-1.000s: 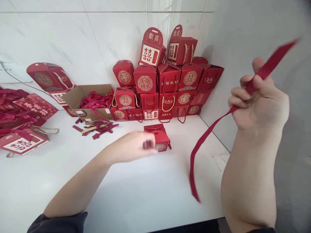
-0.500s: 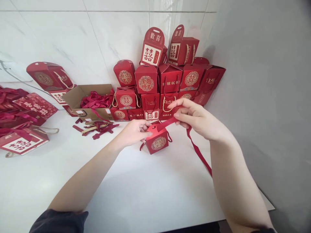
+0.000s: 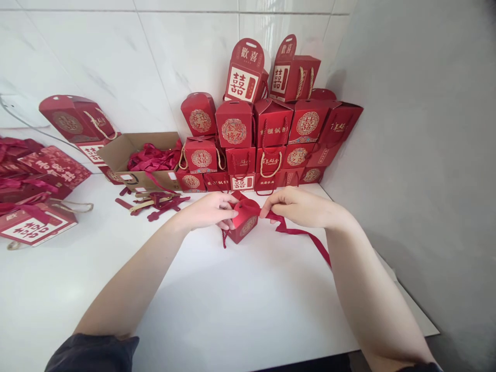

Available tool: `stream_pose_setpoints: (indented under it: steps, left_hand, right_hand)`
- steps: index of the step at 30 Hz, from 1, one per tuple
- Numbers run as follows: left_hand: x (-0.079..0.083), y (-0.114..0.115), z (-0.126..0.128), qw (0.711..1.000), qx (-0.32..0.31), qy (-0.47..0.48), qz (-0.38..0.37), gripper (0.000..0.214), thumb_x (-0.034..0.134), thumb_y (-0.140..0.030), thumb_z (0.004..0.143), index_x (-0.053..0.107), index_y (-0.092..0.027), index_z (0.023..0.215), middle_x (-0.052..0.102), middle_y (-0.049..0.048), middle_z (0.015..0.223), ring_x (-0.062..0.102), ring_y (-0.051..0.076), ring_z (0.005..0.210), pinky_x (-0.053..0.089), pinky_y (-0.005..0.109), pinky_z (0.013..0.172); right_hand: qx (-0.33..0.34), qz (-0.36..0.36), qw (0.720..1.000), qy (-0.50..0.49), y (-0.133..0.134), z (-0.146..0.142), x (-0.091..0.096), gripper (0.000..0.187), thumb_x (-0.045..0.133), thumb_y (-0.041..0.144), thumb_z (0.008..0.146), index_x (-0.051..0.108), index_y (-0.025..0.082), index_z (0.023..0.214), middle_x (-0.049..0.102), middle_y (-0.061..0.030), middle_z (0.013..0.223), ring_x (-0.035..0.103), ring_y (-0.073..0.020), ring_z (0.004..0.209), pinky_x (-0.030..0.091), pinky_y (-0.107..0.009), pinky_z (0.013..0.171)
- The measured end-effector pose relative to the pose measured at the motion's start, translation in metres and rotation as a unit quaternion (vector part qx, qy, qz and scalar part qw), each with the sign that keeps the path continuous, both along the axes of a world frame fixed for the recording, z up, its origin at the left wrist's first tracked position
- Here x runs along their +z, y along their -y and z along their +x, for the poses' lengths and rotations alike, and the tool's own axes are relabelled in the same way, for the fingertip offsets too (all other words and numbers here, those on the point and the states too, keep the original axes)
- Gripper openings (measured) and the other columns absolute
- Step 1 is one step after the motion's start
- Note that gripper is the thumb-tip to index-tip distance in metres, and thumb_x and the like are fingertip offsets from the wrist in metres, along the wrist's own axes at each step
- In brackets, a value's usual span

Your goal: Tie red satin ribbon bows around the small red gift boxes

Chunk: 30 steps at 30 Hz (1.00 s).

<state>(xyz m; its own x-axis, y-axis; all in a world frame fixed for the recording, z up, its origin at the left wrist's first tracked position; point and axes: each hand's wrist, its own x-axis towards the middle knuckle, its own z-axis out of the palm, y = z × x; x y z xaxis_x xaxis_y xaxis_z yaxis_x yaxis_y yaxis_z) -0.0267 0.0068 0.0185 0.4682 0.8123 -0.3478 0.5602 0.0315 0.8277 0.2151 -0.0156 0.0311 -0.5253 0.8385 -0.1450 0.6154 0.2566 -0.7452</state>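
A small red gift box (image 3: 245, 226) with a round gold emblem stands on the white table in front of me, turned so one corner points toward me. My left hand (image 3: 220, 211) grips its left side, thumb on the top flap and the other fingers partly hidden behind it. Red cord hangs from the box beside those fingers. At the box's upper right, my right hand (image 3: 282, 205) pinches a red ribbon (image 3: 300, 231). One end of this strip reaches the top of the box; the rest trails over the table toward my right forearm.
Several finished-looking red boxes (image 3: 234, 124) are stacked against the tiled wall. Left of them, an open cardboard box (image 3: 149, 182) holds red ribbons (image 3: 153, 157). Cut strips (image 3: 155, 204) lie before it. More red boxes (image 3: 39, 225) sit at the far left; a grey wall (image 3: 418, 155) rises at right.
My right hand has come down and slightly left, bringing the ribbon close to the box's top right. The box has turned a little, and my left hand still grips it.
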Motion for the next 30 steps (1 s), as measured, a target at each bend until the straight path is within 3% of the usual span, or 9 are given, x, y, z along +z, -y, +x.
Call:
stream_pose_setpoints:
  steps: [7,10,16,22,30]
  left_hand:
    - [-0.005,-0.004,-0.002,0.999,0.026,0.033,-0.028,0.043,0.048,-0.024,0.084,0.055,-0.016,0.125,0.071,0.0059,0.077,0.072,0.020,0.073,0.059,0.031,0.069]
    - [-0.004,-0.003,0.000,0.999,0.021,0.030,-0.030,0.046,0.050,-0.021,0.081,0.054,-0.018,0.127,0.071,0.0056,0.076,0.073,0.019,0.072,0.059,0.030,0.068]
    - [-0.003,0.000,0.005,0.999,0.015,0.033,-0.028,0.047,0.053,-0.018,0.078,0.055,-0.017,0.125,0.071,0.0053,0.074,0.072,0.020,0.071,0.059,0.032,0.069]
    - [-0.002,0.000,0.006,0.999,0.021,0.027,-0.036,0.041,0.054,-0.018,0.078,0.058,-0.015,0.119,0.072,0.0053,0.073,0.072,0.019,0.071,0.059,0.033,0.071]
    - [-0.002,0.000,0.006,0.999,0.015,0.029,-0.033,0.037,0.054,-0.018,0.078,0.058,-0.014,0.115,0.073,0.0069,0.077,0.072,0.020,0.074,0.059,0.033,0.071]
  right_hand:
    - [-0.050,0.016,0.998,0.016,0.000,0.000,-0.004,0.016,0.056,0.031,0.083,0.066,0.020,0.076,0.066,-0.0005,0.070,0.056,-0.0133,0.061,0.040,-0.025,0.054]
    - [-0.075,0.036,0.996,-0.045,0.000,-0.002,-0.004,0.009,0.057,0.028,0.082,0.062,0.020,0.083,0.064,0.0018,0.069,0.056,-0.0112,0.058,0.042,-0.024,0.057]
    - [0.065,-0.044,0.979,-0.190,-0.001,0.000,0.002,0.023,0.049,0.020,0.085,0.068,0.020,0.098,0.067,-0.0018,0.092,0.055,-0.0079,0.056,0.043,-0.024,0.056]
    - [0.108,-0.130,0.971,-0.170,-0.018,-0.001,-0.013,0.025,0.049,0.014,0.080,0.072,0.016,0.091,0.069,-0.0033,0.085,0.057,-0.0101,0.064,0.047,-0.024,0.064]
    - [0.143,-0.142,0.954,-0.222,-0.022,-0.010,-0.022,0.025,0.048,0.012,0.077,0.071,0.015,0.085,0.070,-0.0038,0.085,0.059,-0.0123,0.071,0.049,-0.027,0.074]
